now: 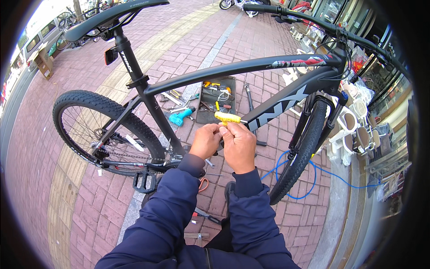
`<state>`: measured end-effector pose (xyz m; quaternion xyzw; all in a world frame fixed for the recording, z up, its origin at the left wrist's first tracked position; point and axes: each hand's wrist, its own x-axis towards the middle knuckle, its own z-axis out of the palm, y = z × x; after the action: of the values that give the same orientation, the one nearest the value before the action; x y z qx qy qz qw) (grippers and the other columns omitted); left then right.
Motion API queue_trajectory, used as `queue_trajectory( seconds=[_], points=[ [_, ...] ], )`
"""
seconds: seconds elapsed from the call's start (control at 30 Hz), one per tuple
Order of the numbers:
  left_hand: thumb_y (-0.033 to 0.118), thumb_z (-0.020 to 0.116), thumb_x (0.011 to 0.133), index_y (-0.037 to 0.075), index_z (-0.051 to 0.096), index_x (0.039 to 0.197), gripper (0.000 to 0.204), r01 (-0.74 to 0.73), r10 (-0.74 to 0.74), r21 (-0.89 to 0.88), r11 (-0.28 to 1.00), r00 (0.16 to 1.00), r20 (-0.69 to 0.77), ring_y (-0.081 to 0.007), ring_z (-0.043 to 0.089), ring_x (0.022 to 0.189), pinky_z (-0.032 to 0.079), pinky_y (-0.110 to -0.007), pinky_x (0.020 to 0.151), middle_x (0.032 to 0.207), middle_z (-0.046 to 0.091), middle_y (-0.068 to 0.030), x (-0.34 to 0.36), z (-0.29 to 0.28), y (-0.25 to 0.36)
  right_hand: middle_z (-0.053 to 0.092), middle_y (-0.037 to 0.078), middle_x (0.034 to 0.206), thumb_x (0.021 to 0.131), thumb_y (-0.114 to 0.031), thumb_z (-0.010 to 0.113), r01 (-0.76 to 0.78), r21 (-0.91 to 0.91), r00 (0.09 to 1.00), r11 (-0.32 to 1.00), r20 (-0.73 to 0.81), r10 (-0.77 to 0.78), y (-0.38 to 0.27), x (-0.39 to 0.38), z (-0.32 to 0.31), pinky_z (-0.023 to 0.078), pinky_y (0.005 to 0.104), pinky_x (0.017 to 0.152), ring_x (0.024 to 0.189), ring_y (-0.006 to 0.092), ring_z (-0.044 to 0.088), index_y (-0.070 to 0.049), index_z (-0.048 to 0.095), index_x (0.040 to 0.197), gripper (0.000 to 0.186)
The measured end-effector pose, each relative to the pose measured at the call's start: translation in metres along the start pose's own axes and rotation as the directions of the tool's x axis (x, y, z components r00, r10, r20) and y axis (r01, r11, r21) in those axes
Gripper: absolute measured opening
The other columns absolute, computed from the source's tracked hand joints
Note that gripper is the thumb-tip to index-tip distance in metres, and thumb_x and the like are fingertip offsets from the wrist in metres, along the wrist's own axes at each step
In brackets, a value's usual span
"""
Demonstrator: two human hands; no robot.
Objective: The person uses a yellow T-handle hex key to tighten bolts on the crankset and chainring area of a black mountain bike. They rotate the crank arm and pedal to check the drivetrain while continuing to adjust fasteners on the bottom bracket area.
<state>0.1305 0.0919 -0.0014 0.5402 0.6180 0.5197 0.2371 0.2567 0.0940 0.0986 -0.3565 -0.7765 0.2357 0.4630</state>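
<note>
In front of the black bicycle's down tube (282, 105), my two hands meet at the fingertips. My right hand (237, 148) is closed on a yellow-handled tool (227, 117), whose short metal shaft points right toward the frame. My left hand (204, 142) is closed just left of it, fingers pinched beside the handle; what they hold is hidden behind the fingers. The rear wheel (65, 116) stands at left, with a pedal (144, 180) below, and the front wheel (280, 188) stands at right.
On the brick pavement lie a dark tool tray (208, 97), loose wrenches, a cyan power tool (178, 118) and a blue hose (336, 181). Piled white plastic items (358, 107) line the shopfront at right. A cardboard box (44, 65) and vehicles are at back left.
</note>
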Motion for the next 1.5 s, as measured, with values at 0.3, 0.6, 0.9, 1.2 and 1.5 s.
queue_trajectory(
  seconds=[0.3,0.6,0.9,1.2,1.5],
  points=[
    [0.027,0.060,0.096,0.006,0.069,0.100,0.023,0.086,-0.079,0.297,0.951,0.996,-0.036,-0.0441,0.069,0.087,0.054,-0.054,0.075,0.092,0.072,-0.0217,-0.004,0.003,0.013,0.070,0.020,0.090,0.093,-0.010,0.070,-0.011,-0.021,1.000,1.000,0.025,0.011,0.000,-0.001,0.004,0.053,0.0392,0.071,0.080,0.0349,0.069,0.003,0.072,0.099,0.014],
    [0.027,0.066,0.091,0.007,0.070,0.104,0.024,0.114,-0.105,0.174,0.978,0.993,-0.060,-0.0438,0.069,0.093,0.054,-0.051,0.079,0.095,0.073,-0.0220,-0.001,0.007,0.007,0.072,0.019,0.094,0.092,-0.012,0.070,-0.053,-0.014,0.998,0.999,0.046,0.053,0.000,-0.001,0.004,0.055,0.0422,0.075,0.084,0.0377,0.070,0.001,0.074,0.102,0.016],
    [0.033,0.057,0.097,0.007,0.071,0.107,0.031,0.105,-0.131,0.309,0.945,0.990,0.062,-0.0464,0.068,0.092,0.053,-0.055,0.080,0.097,0.073,-0.0229,-0.001,-0.002,0.017,0.072,0.019,0.093,0.093,-0.014,0.070,-0.044,-0.005,0.997,0.999,0.056,0.044,0.003,-0.002,0.006,0.055,0.0430,0.075,0.084,0.0380,0.070,0.000,0.074,0.101,0.017],
    [0.028,0.058,0.100,0.000,0.065,0.090,0.030,0.195,-0.160,0.278,0.941,0.977,-0.141,-0.0387,0.070,0.076,0.055,-0.052,0.070,0.079,0.071,-0.0210,0.010,0.004,-0.007,0.072,0.019,0.092,0.093,-0.014,0.070,-0.067,0.001,0.996,0.998,0.052,0.067,0.002,-0.001,0.004,0.054,0.0436,0.074,0.084,0.0382,0.069,0.001,0.074,0.100,0.017],
    [-0.002,0.053,0.089,0.003,0.060,0.101,0.014,0.507,-0.619,-0.709,0.491,0.775,0.125,-0.0167,0.066,0.079,0.058,-0.031,0.067,0.092,0.063,-0.0067,0.012,-0.027,-0.018,0.064,0.015,0.078,0.095,-0.016,0.071,-0.213,0.084,0.977,0.973,0.004,0.214,0.020,0.003,-0.003,0.048,0.0382,0.063,0.068,0.0317,0.062,0.001,0.071,0.094,0.017]
  ],
)
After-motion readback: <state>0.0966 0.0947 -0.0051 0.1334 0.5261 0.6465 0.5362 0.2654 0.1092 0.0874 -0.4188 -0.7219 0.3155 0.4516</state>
